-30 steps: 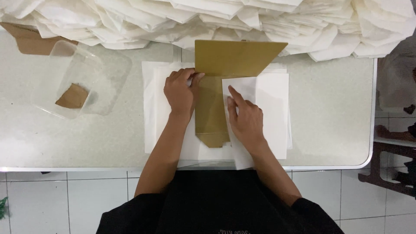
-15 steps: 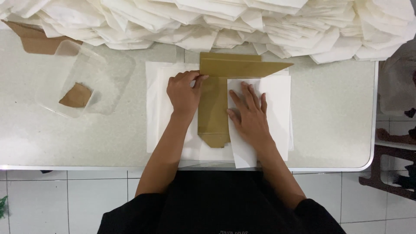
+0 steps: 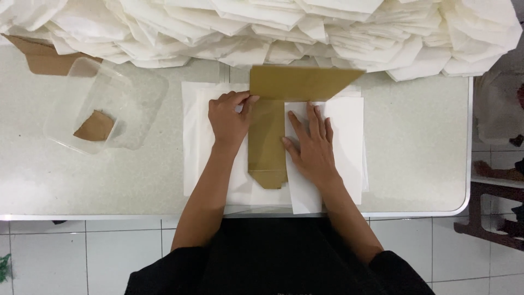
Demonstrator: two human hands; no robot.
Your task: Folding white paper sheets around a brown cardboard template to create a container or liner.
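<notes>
A gold-brown paper piece (image 3: pixel 267 142) lies folded in a T shape on a stack of white sheets (image 3: pixel 344 136) in the middle of the table. My left hand (image 3: pixel 228 119) rests on the white sheet at the paper's left edge, its fingertips pinching that edge near the top fold. My right hand (image 3: pixel 311 143) lies flat with fingers spread on a white sheet, pressing against the right edge of the gold strip. Neither hand has lifted anything.
A large heap of folded white paper items (image 3: pixel 273 27) fills the table's far side. A clear plastic container (image 3: pixel 103 106) with a brown scrap (image 3: pixel 95 127) inside stands at the left, a brown cardboard piece (image 3: pixel 41 57) behind it. The table's front edge (image 3: pixel 109 216) runs near my body.
The gold paper's top flap has been folded down flatter. My right hand has opened and slid up along the strip's right edge. My left hand stays at the left edge.
</notes>
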